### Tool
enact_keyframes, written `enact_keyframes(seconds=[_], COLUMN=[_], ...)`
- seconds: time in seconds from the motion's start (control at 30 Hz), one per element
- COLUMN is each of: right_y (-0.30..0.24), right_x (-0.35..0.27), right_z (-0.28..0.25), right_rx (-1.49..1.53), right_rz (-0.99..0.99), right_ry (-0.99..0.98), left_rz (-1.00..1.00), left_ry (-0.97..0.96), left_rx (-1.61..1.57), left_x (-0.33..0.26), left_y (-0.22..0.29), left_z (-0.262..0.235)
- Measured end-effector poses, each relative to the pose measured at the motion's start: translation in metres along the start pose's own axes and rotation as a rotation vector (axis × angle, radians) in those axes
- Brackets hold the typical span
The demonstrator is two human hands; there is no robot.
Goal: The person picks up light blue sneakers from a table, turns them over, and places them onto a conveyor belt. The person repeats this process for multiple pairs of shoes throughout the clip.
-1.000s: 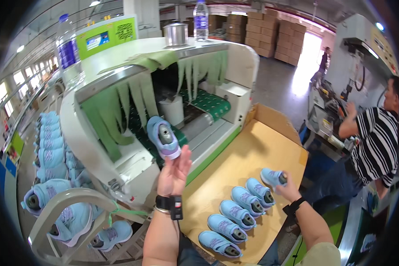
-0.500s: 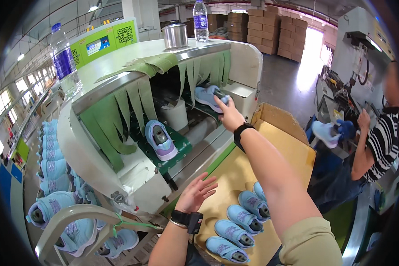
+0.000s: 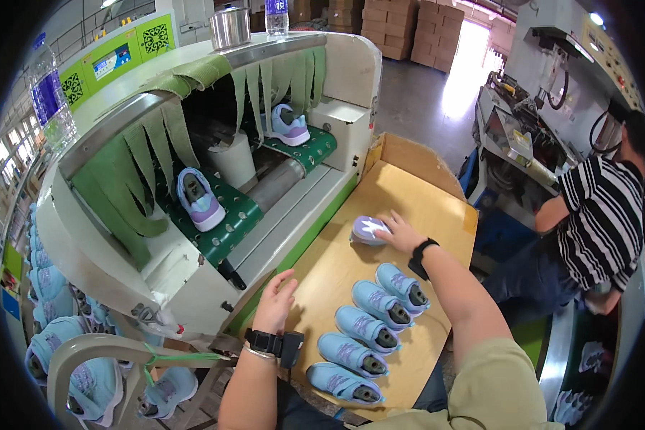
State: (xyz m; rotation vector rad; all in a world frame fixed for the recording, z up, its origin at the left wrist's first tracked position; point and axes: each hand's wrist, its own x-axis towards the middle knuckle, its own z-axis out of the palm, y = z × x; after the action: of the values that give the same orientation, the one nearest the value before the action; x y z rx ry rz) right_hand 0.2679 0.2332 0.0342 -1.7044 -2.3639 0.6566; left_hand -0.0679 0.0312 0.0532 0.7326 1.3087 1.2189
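Note:
My right hand (image 3: 401,235) grips a shoe (image 3: 368,228) with its pale lilac-and-white sole showing, low over the tan table board (image 3: 322,266). My left hand (image 3: 274,304) holds nothing, fingers apart, near the board's left edge. Several light blue shoes (image 3: 365,326) with dark inserts stand in a slanted row on the board. On the machine's green belts sit two blue-and-lilac shoes: a left shoe (image 3: 198,201) and a right shoe (image 3: 288,127) under the hanging strips.
A white machine (image 3: 347,75) with green cloth strips (image 3: 125,193) spans the left and middle. Water bottles (image 3: 49,97) and a metal pot (image 3: 230,29) stand on top. At lower left, a rail (image 3: 97,340) fronts racked shoes (image 3: 93,380). A co-worker (image 3: 600,208) is at right.
My right hand has brought a shoe from the right belt down over the board. Another shoe now shows on that belt. The view has shifted right, and the co-worker has turned and leaned down.

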Motion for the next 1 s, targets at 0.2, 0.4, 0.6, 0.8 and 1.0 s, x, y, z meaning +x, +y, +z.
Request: enact_keyframes(seconds=[0.2,0.4,0.6,0.8,1.0], right_y=[0.030,0.013,-0.066,-0.115,-0.102], right_x=[-0.053,-0.057,-0.078,-0.110,-0.136], right_z=[-0.018,-0.013,-0.042,-0.048,-0.047], right_rx=[-0.208,-0.231,-0.108,0.043,0.011], right_rz=[-0.138,-0.013,-0.403,-0.759,-0.486], right_ry=[-0.040,0.082,0.332,0.462,0.252], left_rz=[0.018,-0.030,-0.152,-0.359,-0.002], left_ry=[-0.090,-0.189,-0.348,-0.828,-0.787], left_rx=[0.011,0.082,-0.169,-0.576,-0.720], left_x=[0.018,0.020,0.015,-0.025,-0.028], left_y=[-0.020,-0.026,-0.033,0.016,0.011], left_z=[0.005,0.011,0.007,0.044,0.025])
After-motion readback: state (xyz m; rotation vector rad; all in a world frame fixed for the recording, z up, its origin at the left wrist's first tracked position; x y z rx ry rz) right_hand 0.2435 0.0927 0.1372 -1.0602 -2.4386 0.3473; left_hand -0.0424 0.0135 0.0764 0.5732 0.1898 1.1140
